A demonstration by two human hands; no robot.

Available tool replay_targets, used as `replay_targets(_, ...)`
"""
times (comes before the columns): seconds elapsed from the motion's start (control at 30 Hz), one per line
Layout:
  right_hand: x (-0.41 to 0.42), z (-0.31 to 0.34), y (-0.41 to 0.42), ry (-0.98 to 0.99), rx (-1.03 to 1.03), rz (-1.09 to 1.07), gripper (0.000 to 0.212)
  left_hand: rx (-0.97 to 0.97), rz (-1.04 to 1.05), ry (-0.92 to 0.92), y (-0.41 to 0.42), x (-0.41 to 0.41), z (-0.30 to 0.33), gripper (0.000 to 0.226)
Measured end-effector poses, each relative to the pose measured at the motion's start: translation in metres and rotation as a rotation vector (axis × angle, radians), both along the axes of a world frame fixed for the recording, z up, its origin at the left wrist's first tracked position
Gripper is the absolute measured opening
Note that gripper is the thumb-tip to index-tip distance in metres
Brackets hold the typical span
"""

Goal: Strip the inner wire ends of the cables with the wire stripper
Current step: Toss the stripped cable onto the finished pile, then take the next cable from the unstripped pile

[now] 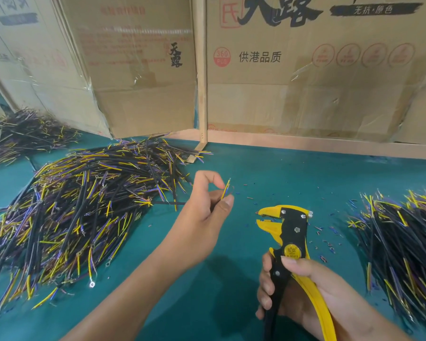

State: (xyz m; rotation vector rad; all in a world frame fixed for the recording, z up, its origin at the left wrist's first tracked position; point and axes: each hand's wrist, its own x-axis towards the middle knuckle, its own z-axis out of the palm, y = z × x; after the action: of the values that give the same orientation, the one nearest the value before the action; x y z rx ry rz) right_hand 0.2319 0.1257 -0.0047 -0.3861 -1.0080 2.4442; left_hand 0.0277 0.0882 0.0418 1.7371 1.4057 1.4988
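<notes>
The right hand (pixel 303 289), nearest to the camera at the bottom, has its fingers and thumb wrapped around the handles of one wire stripper (pixel 284 244). The tool is made of black metal with yellow plastic parts; it has two long handles and a beak-shaped head that points to the left, with the jaws a little apart. Nothing is between the jaws.

The left hand (pixel 202 212) is a little farther, to the left of the tool head and apart from it. It pinches one cable (pixel 225 189) between thumb and fingers, so that the thin yellow and purple wire ends stand up above the fingertips. The black body of this cable runs to the left behind the hand.

Both hands are above a green table (pixel 293 173) with a smooth, flat surface. Many tiny cut pieces of insulation (pixel 327 244) lie on it around the tool head and to its right.

I count three heaps of cables. The largest heap (pixel 79 205) lies left of the left hand, the second heap (pixel 403 242) is at the right edge, and the third heap (pixel 22 134) is far left at the back. All cables are black with yellow and purple ends; some in the largest heap carry small metal ring ends.

Behind the table stand brown cardboard boxes (pixel 305 77) with printed characters and shiny tape.
</notes>
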Motion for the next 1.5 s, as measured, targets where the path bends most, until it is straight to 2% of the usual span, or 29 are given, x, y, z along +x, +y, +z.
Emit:
replay_targets(0.07, 0.004, 0.004, 0.014, -0.029, -0.076, 0.110, 0.029, -0.005, -0.010, 0.013, 0.001, 0.000, -0.002, 0.008)
replay_targets(0.1, 0.004, -0.006, 0.003, -0.029, 0.040, 0.113, 0.029, -0.010, -0.010, 0.008, 0.001, 0.000, -0.003, 0.007)
replay_targets(0.13, 0.008, -0.006, -0.003, -0.022, 0.052, 0.135, 0.029, -0.016, -0.009, -0.003, 0.002, 0.000, -0.004, 0.007)
replay_targets(0.2, 0.012, 0.003, 0.001, -0.057, -0.001, 0.116, 0.029, -0.028, -0.007, -0.022, 0.003, -0.001, -0.006, 0.008)
replay_targets(0.27, 0.010, -0.001, -0.004, -0.043, 0.057, 0.119, 0.029, -0.030, -0.009, -0.022, 0.003, -0.001, -0.007, 0.009)
replay_targets(0.57, 0.007, 0.003, -0.005, -0.069, 0.025, 0.097, 0.033, -0.032, -0.040, -0.031, 0.005, -0.003, -0.011, 0.018)
replay_targets(0.77, 0.007, 0.003, -0.005, -0.062, 0.002, 0.120, 0.030, -0.038, -0.056, -0.016, 0.005, -0.002, -0.011, 0.018)
replay_targets(1.23, 0.004, 0.013, -0.009, -0.100, -0.034, 0.073, 0.042, -0.022, -0.102, 0.007, 0.001, 0.002, -0.005, 0.009)
replay_targets(1.43, 0.006, 0.010, -0.008, -0.107, -0.042, 0.043, 0.045, 0.015, -0.105, 0.048, -0.007, 0.005, 0.004, 0.014)
replay_targets(1.5, 0.005, 0.011, -0.008, -0.103, -0.037, 0.051, 0.045, 0.025, -0.094, 0.042, -0.009, 0.006, 0.006, 0.023)
